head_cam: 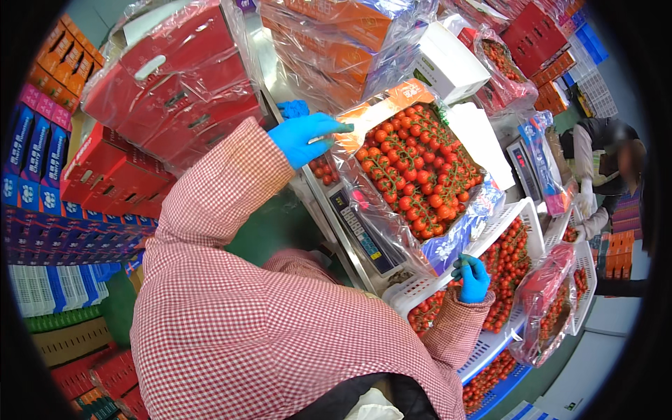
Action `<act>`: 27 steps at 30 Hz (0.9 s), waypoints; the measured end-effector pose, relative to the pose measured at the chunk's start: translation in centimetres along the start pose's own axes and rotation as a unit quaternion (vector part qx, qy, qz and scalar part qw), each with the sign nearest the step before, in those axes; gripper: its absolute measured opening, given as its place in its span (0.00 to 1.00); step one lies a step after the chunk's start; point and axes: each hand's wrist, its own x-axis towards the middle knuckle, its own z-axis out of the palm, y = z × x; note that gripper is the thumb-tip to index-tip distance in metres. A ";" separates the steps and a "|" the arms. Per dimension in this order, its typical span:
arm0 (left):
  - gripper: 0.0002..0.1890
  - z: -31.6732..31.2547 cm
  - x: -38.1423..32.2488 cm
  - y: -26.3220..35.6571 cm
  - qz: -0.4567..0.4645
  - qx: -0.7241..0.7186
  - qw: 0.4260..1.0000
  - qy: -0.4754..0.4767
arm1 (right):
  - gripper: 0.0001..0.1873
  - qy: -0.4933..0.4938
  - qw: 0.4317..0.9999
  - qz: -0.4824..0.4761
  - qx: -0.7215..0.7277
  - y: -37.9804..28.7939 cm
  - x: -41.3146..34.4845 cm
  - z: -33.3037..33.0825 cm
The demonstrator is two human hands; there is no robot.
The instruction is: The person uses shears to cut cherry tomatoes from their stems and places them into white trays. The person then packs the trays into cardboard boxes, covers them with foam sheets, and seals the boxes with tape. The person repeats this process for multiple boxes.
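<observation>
A cardboard box lined with clear film (446, 252) lies on a digital scale (362, 233) and is filled with cherry tomatoes on the vine (415, 168). At the box's upper left corner is my left hand (304, 137) in a blue glove, its fingers stretched over the orange edge; whether they grip it is unclear. My right hand (472, 278), also gloved in blue, hangs beside the box's lower corner, above a white plastic crate of tomatoes (535, 231). Its fingers are curled, and I cannot tell whether they hold anything. A crumpled blue glove (293, 108) lies beyond my left hand.
Film-wrapped red cartons (178, 94) are stacked at the left, orange ones (325, 42) beyond the scale. A white box (449, 63) stands behind the tomatoes. Another scale (524, 165) is at the right, near a person (604, 152) with gloved hands. A wrapped tomato box (548, 304) rests on the crates.
</observation>
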 end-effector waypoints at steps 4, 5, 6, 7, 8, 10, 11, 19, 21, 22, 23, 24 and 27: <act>0.22 -0.8 -1.4 -1.3 0.013 -0.031 0.999 0.010 | 0.11 0.032 0.999 -0.010 -0.038 -0.6 1.2 2.3; 0.22 -0.7 -1.1 -1.8 0.011 -0.035 0.999 0.022 | 0.13 0.042 0.996 -0.055 -0.062 -1.2 2.1 3.0; 0.23 -0.5 -0.5 -2.3 0.009 -0.039 0.999 0.018 | 0.16 0.089 0.989 -0.054 -0.106 -1.9 3.5 3.9; 0.23 -0.1 0.5 -2.7 0.029 -0.035 0.999 0.010 | 0.19 0.102 0.977 -0.096 -0.161 -2.7 5.0 4.7; 0.23 0.5 2.0 -3.1 0.042 -0.032 0.999 -0.002 | 0.23 0.117 0.962 -0.125 -0.211 -3.4 7.1 6.1; 0.22 2.2 5.7 -3.5 0.096 -0.042 0.994 -0.010 | 0.36 0.079 0.962 -0.114 -0.234 -4.6 10.7 8.4; 0.22 3.2 8.5 -3.5 0.157 -0.013 0.987 -0.021 | 0.41 0.069 0.950 -0.036 -0.301 -5.0 12.5 9.4; 0.38 13.0 24.5 -0.6 0.172 0.369 0.876 -0.260 | 0.46 0.195 0.929 -0.002 -0.316 -4.0 12.8 9.6; 0.41 13.7 25.9 -0.8 0.193 0.391 0.854 -0.285 | 0.34 0.136 0.989 -0.036 0.057 -4.1 9.7 7.5; 0.41 13.6 26.2 -0.9 0.196 0.376 0.861 -0.280 | 0.32 0.099 0.967 -0.039 0.231 -4.1 7.4 6.3; 0.41 13.3 26.4 -1.0 0.200 0.356 0.869 -0.280 | 0.31 0.019 0.902 -0.056 0.428 -3.8 5.1 5.3; 0.39 12.9 26.4 -0.9 0.181 0.308 0.898 -0.258 | 0.30 0.059 0.879 -0.046 0.470 -3.6 3.2 4.1; 0.33 10.8 25.6 0.4 0.035 -0.098 0.967 -0.235 | 0.30 0.149 0.824 -0.062 0.544 -1.1 -2.3 2.6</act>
